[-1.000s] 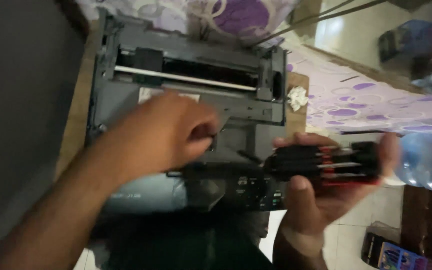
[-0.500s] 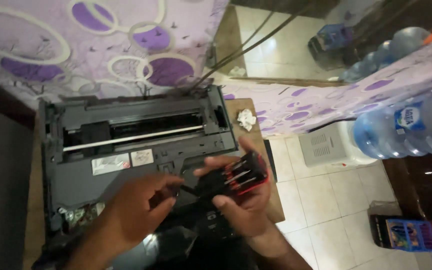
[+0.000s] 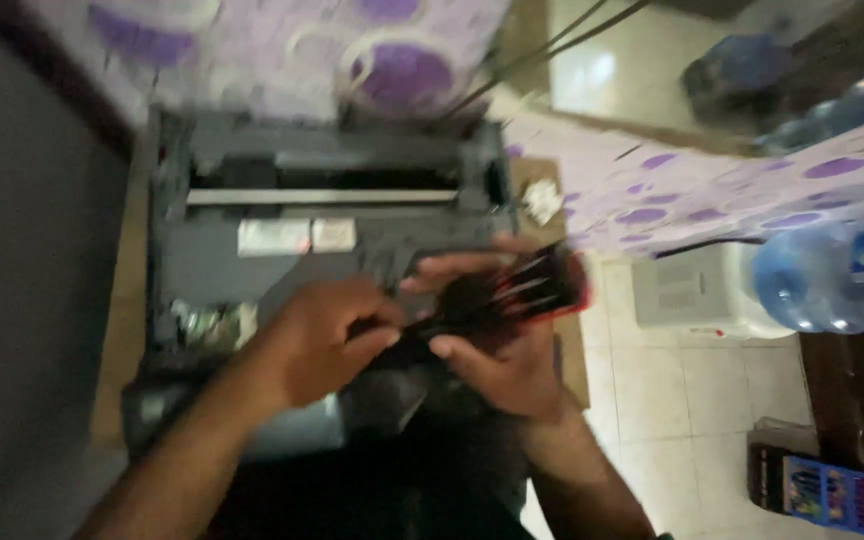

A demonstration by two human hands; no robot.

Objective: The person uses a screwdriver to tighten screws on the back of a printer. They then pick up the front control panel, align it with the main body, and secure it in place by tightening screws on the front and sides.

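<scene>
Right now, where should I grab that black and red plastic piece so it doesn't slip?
Grip the black and red plastic cartridge block by its two long sides, coming from below as the right hand cradles it. It lies tilted, with its red end toward the floor side, so those sides are reachable.

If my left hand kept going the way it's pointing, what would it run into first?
Probably the black and red part that the right hand holds; the left hand already seems to touch it, though blur hides exact contact.

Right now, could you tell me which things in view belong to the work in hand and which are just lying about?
In hand:
- black and red part, gripped by the right hand
- left hand touching its near end
- opened grey printer beneath both

Lying about:
- big water bottle
- crumpled white scrap
- blue box on the floor
</scene>
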